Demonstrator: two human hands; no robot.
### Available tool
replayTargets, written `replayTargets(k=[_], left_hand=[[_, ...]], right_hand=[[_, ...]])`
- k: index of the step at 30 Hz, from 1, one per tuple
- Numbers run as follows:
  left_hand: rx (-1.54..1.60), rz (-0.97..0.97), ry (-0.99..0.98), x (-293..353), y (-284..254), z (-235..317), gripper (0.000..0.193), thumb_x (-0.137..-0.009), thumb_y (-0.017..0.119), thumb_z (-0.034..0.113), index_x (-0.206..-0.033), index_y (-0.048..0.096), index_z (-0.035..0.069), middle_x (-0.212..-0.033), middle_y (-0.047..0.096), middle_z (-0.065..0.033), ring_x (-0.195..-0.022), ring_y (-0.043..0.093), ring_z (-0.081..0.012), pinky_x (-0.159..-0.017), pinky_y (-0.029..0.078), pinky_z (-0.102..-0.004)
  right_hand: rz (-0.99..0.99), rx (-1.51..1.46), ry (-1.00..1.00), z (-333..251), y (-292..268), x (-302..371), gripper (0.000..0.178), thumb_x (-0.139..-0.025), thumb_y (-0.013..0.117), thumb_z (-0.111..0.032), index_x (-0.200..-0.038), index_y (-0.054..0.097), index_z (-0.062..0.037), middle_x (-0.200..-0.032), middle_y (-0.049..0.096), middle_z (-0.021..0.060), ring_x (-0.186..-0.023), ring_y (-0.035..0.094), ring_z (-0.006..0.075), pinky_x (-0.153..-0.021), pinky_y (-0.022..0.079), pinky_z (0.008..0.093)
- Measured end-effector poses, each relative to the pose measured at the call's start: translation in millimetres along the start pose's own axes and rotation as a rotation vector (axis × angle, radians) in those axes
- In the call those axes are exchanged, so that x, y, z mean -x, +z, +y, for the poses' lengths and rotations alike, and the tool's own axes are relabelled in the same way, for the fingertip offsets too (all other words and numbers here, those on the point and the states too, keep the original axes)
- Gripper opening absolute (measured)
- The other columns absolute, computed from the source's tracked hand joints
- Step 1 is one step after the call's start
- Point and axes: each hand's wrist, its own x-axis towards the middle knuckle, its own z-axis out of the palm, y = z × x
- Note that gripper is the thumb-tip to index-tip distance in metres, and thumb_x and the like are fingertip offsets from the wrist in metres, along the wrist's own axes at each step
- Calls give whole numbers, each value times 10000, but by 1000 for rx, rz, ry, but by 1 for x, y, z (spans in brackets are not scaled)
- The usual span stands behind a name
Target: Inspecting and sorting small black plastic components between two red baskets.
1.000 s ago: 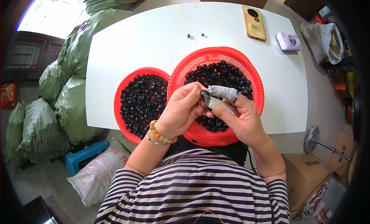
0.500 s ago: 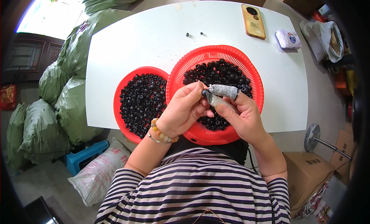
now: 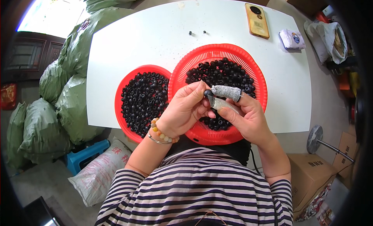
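Above the larger red basket [image 3: 261,84], my left hand [image 3: 180,111] pinches a small round black part [image 3: 208,92] between thumb and fingertips. My right hand [image 3: 251,119] grips a small knife [image 3: 222,105] with a whitish wrapped handle; its short dark blade lies against the black part. A grey knitted finger sleeve [image 3: 227,92] covers my right index finger. Many loose black parts [image 3: 221,72] fill the basket beneath my hands. To the left, a smaller red basket [image 3: 118,107] holds more black parts, most showing a hole.
Two single black pieces lie on the white table [image 3: 136,39] beyond the baskets. A yellow phone [image 3: 257,26] and a tissue pack [image 3: 292,39] rest at the far right. Green sacks [image 3: 74,103] and a blue stool [image 3: 86,158] stand left; a cardboard box [image 3: 309,179] stands right.
The black part sits slightly more exposed beside the blade. Both hands stay in nearly the same place and keep their grips; the whole view has shifted slightly.
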Motion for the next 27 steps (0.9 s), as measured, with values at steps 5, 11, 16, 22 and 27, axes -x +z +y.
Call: replayTargets(k=[5, 11, 16, 22, 27], left_hand=[[2, -42, 16, 0, 0, 0, 223, -904, 409, 225, -859, 511, 32, -669, 508, -11, -572, 522, -79, -595, 520, -254], [-15, -35, 26, 1, 0, -1, 225, -906, 404, 224, -848, 509, 34, -672, 504, -9, -585, 522, -78, -596, 520, -256], [3, -38, 3, 1, 0, 0, 224, -905, 406, 228, -855, 509, 36, -674, 509, -11, -588, 533, -88, -596, 519, -255], [23, -72, 10, 0, -2, -1, 220, -904, 409, 227, -865, 514, 38, -675, 519, -13, -589, 536, -88, -596, 520, -258], [13, -20, 26, 1, -1, -2, 213, -899, 420, 218, -877, 529, 36, -677, 523, -11, -589, 536, -86, -588, 524, -261]], right_hand=[[-3, -3, 16, -4, 0, 1, 277, -833, 530, -57, -1105, 507, -6, -900, 593, 20, -813, 541, 54, -758, 428, 201], [0, 1, 14, -1, 0, 0, 275, -832, 530, -55, -1102, 509, -6, -891, 593, 19, -802, 541, 51, -747, 428, 197], [5, 16, -5, 0, 0, 1, 279, -835, 533, -67, -1106, 507, -8, -895, 593, 20, -814, 536, 48, -749, 426, 197], [-9, -29, 18, -2, 0, 2, 290, -838, 533, -76, -1117, 501, -9, -895, 593, 18, -823, 534, 49, -757, 425, 199], [-3, -21, 31, -2, 0, 2, 290, -838, 531, -72, -1119, 498, -7, -893, 595, 20, -813, 536, 48, -758, 429, 199]])
